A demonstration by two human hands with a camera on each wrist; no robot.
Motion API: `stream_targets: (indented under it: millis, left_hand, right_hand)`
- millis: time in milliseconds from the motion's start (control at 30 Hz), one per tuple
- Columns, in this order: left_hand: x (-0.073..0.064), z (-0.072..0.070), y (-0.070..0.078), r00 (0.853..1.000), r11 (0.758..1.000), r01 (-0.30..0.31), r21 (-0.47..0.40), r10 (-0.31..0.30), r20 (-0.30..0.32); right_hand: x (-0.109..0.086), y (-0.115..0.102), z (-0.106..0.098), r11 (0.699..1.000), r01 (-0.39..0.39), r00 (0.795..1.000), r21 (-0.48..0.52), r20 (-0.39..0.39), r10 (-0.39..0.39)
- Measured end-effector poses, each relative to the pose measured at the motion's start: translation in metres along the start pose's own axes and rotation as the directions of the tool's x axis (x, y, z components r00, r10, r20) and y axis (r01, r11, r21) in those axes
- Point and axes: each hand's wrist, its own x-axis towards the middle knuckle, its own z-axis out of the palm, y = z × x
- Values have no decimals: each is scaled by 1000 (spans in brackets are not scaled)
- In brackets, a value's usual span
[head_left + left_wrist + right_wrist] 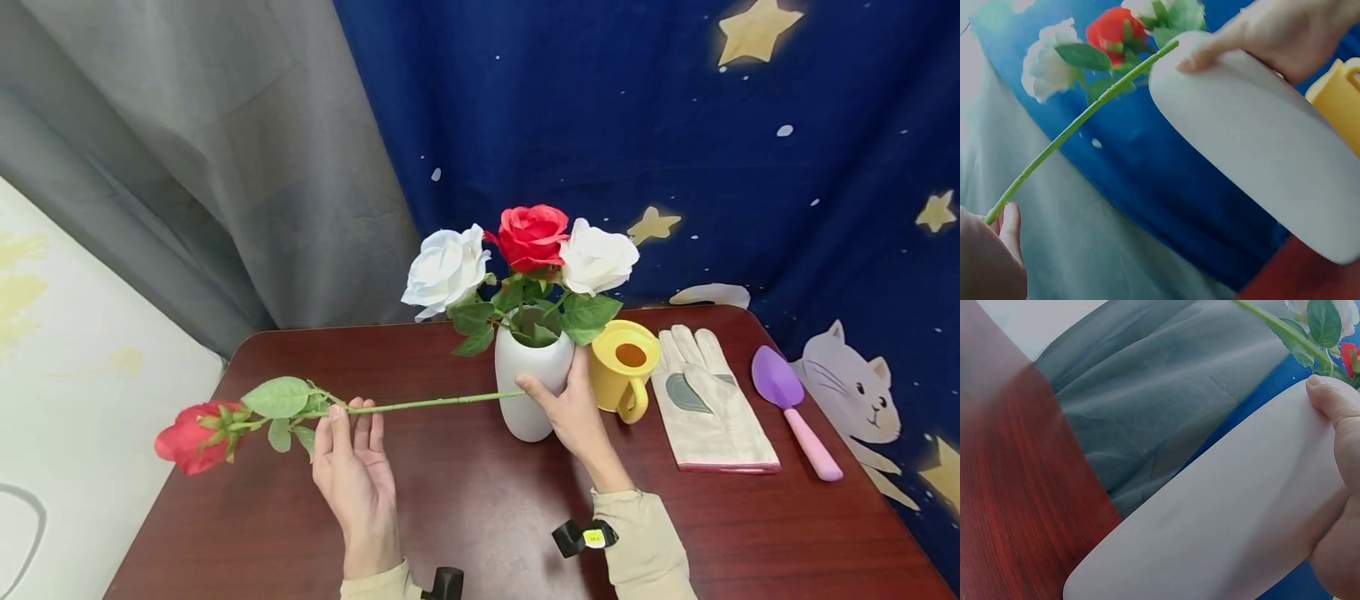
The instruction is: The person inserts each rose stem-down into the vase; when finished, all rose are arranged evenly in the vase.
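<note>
My left hand (358, 479) pinches the green stem of a red rose (197, 437) just below its leaves. The rose lies sideways in the air, bloom to the left, with its bare stem end (1169, 47) in front of the vase in the head view. A white vase (528, 392) stands on the table, and my right hand (573, 408) grips its right side, thumb across the front. Inside the vase are a white rose (447, 271) on the left, another red rose (531, 237) in the middle and a second white rose (598, 257) on the right.
A yellow watering can (617, 379) stands close by the vase's right side. Farther right lie a pair of work gloves (708, 408) and a purple trowel (797, 408) with a pink handle. Grey and blue curtains hang behind the dark red table (465, 517).
</note>
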Motion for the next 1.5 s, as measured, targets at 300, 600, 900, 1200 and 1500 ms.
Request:
stream_targets:
  millis: [300, 600, 900, 1200, 1500]
  left_hand:
    - [-3, 39, -1, 996, 998, -37, -50, 41, 73]
    - [-12, 57, -6, 985, 992, -122, 12, 120, 122]
    - [-3, 73, -17, 961, 967, -241, 86, 225, 160]
    - [11, 85, -32, 908, 921, -353, 164, 296, 296]
    - [15, 95, -36, 826, 815, -517, 262, 395, 402]
  right_hand:
    - [0, 2, -2, 1000, 17, 1000, 14, -5, -17]
    - [0, 2, 0, 1000, 25, 1000, 12, -4, -25]
    - [-1, 1, 0, 1000, -4, 1000, -1, -16, 4]
    - [-1, 0, 1, 1000, 6, 1000, -10, -16, -6]
    - [-1, -1, 2, 1000, 14, 999, -12, -30, -15]
